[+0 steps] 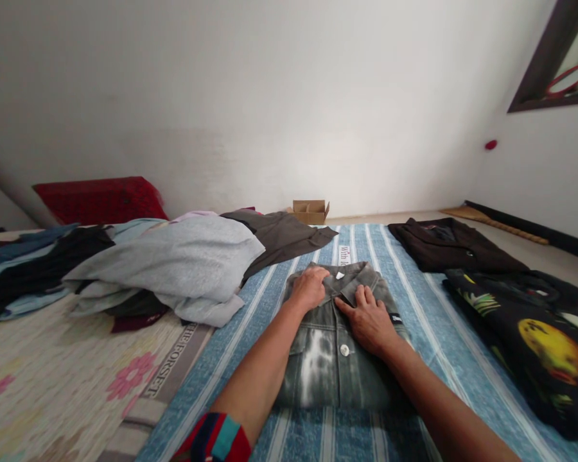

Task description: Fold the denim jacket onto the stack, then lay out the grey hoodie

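Note:
A folded grey denim jacket lies on a blue striped sheet in front of me. My left hand rests curled on the jacket's collar at its far left, fingers pressing into the cloth. My right hand lies on the right collar flap, fingers pinching the fold near a white label. A metal button shows just below my right hand.
A heap of grey, blue and dark clothes lies to the left on a flowered blanket. A dark folded garment and a black fruit-print one lie to the right. A small cardboard box stands by the far wall; a red pillow at back left.

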`<state>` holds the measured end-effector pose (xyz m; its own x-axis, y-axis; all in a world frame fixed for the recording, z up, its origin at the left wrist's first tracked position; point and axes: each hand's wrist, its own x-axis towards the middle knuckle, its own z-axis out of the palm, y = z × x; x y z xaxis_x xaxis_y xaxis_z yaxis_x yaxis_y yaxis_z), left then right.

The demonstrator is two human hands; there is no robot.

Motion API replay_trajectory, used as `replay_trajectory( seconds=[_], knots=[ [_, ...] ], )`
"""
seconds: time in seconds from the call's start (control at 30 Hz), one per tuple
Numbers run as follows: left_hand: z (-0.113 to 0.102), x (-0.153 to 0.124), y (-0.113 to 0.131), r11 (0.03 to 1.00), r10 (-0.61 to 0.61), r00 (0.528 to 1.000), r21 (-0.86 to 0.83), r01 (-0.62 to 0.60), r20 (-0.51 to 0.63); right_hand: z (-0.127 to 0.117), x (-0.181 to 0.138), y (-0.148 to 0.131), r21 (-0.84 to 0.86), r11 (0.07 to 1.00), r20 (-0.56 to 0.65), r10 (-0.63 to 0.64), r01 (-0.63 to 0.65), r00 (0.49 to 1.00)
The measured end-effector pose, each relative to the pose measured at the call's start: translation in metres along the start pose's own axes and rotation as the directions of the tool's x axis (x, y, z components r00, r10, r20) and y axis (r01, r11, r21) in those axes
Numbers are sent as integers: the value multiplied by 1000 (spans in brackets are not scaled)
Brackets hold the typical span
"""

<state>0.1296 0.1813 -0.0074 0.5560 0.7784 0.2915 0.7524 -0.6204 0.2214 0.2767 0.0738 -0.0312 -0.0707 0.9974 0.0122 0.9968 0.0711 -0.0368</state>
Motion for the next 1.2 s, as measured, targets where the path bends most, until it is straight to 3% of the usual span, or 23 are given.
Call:
replay_trajectory(
  seconds=[0.13, 0.37, 0.67, 0.87, 0.97, 1.2],
  knots=[
    [-9, 9, 12, 979, 61, 974, 178, -101, 217, 0, 0, 1, 9, 1000, 24, 5, -5, 1000],
    [-5, 29, 12, 971, 40, 944, 209, -114, 327, -2, -1, 0, 32, 999, 20, -3, 2, 1000],
    [0, 34, 3, 990, 11, 953, 133, -53, 303, -4, -1, 0, 41, 999, 34, 4, -5, 999],
    [-14, 13, 5, 982, 161, 930, 41, -184, 330, -4, -1, 0, 34, 999, 29, 3, -4, 1000],
    [-19, 3, 9, 961, 227, 907, 71, -268, 353, -3, 0, 0, 31, 999, 38, 7, -9, 999],
    [-12, -7, 15, 948, 213, 929, 165, -271, 302, -3, -1, 0, 19, 1000, 29, 14, -15, 999]
  ],
)
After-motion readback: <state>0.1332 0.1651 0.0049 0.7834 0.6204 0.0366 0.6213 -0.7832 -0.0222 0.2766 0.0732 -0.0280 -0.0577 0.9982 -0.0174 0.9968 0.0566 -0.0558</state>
